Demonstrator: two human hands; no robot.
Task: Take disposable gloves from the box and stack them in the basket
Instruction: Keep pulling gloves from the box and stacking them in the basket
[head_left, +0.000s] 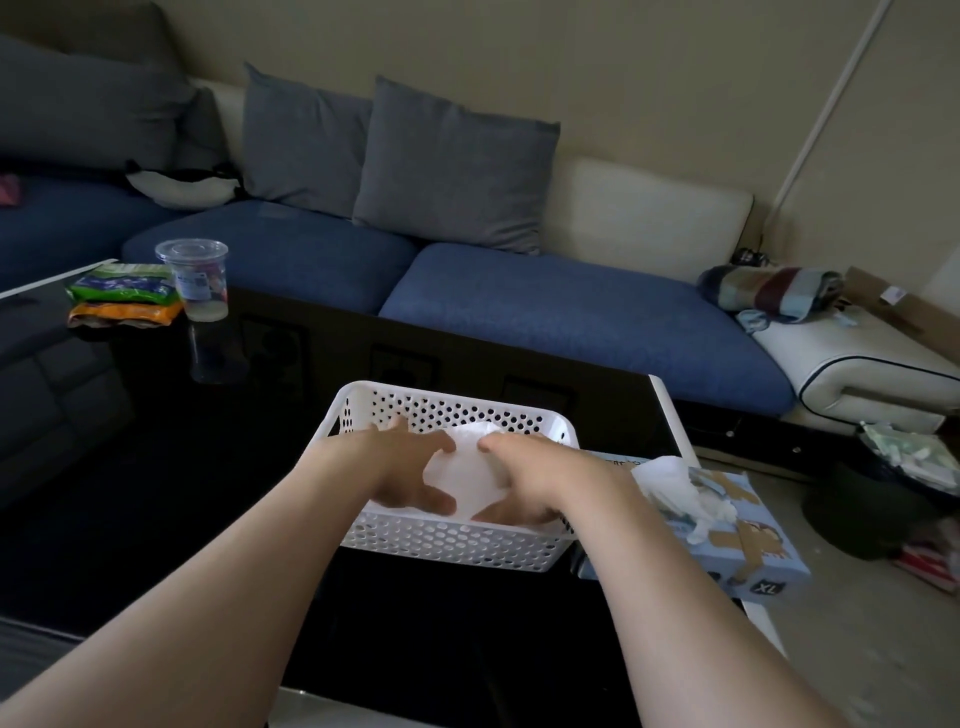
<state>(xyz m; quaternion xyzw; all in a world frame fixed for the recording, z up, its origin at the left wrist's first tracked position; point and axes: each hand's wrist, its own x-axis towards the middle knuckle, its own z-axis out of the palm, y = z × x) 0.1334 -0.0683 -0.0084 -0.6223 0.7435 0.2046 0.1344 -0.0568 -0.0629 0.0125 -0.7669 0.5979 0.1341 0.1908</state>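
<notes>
**Some gloves (467, 470) stacked, more waiting in the box (753, 551)**

Both hands are down inside the white perforated basket (452, 543), which stands on the black table (208, 493). The left hand (410, 467) and the right hand (524, 480) lie on the thin pile with fingers spread, pressing it flat and pinching nothing. Just right of the basket, the blue box has a crumpled tuft (675, 488) sticking out of its opening. I judge the job partway done, with further pulling and stacking left.
</notes>
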